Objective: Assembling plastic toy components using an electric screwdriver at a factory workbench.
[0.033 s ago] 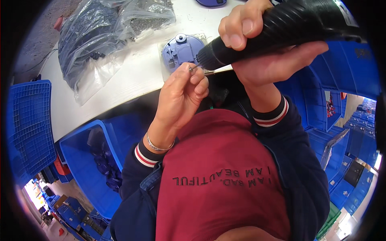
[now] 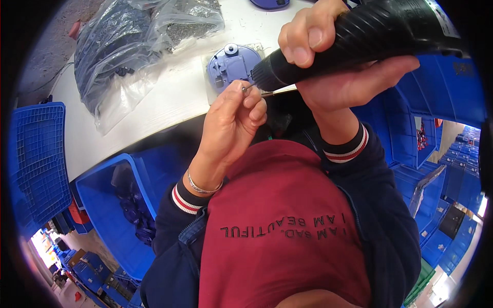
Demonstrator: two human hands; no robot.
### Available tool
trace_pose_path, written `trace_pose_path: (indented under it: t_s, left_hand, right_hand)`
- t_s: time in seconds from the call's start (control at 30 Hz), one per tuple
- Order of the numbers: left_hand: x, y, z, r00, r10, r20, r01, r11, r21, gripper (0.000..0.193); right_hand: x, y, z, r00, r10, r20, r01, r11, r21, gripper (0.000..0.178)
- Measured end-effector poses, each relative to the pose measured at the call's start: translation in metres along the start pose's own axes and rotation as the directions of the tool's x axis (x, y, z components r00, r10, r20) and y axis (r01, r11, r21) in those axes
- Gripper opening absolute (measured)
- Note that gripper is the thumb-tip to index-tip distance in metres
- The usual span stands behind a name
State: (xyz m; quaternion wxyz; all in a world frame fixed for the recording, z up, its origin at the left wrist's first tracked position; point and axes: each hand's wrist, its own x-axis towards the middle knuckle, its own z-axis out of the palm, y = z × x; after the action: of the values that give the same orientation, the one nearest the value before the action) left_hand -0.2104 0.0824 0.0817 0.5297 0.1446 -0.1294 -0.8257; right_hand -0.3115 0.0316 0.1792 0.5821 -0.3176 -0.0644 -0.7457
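White flat-topped bench (image 2: 169,97): fills the upper left of the view and carries the items below.

Deep blue plastic bin (image 2: 110,205): stands below the bench edge at lower left, dark parts inside. A blue lattice-walled plastic crate (image 2: 36,159) stands just left of it.

Clear plastic bags of dark small parts (image 2: 123,46): two, lying on the bench at upper left, touching each other, well apart from the hands.

Black ribbed electric screwdriver (image 2: 370,36): held above the near edge of the bench at upper right, its body running to the right edge of the view and its nose pointing left. A thin metal bit (image 2: 277,93) sticks out below the nose.

Right hand (image 2: 339,66): fingers clenched round the screwdriver body, thumb beneath it.

Left hand (image 2: 231,123): raised just below the screwdriver nose, fingers (image 2: 254,105) pinched together round a small metal screw (image 2: 245,88) held at the bit's tip. A thin silver bracelet (image 2: 203,187) sits on the wrist.

Round lilac-blue plastic housing (image 2: 231,64): lies flat on the bench, directly behind the left fingertips and the screwdriver nose; open side up, with moulded ribs and a small round boss at its top.
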Motion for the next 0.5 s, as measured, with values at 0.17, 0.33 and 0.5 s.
trace_pose_path:
  t_s: [0.17,0.33,0.5]
  left_hand:
    - [0.000,0.001,-0.002,0.997,0.046,-0.065,-0.040,0.996,0.085,0.017]
    - [0.008,0.000,-0.004,0.986,0.152,-0.071,-0.124,0.947,0.296,0.018]
    - [0.025,-0.005,0.009,0.968,0.215,-0.133,-0.117,0.848,0.517,0.022]
  right_hand:
    - [-0.004,0.005,0.004,0.998,-0.002,-0.058,0.003,1.000,0.012,0.087]
    - [0.009,-0.008,-0.032,0.979,0.040,0.202,-0.014,0.991,-0.130,0.073]
    - [0.005,-0.021,-0.061,0.983,0.121,0.135,-0.057,0.915,-0.399,0.072]
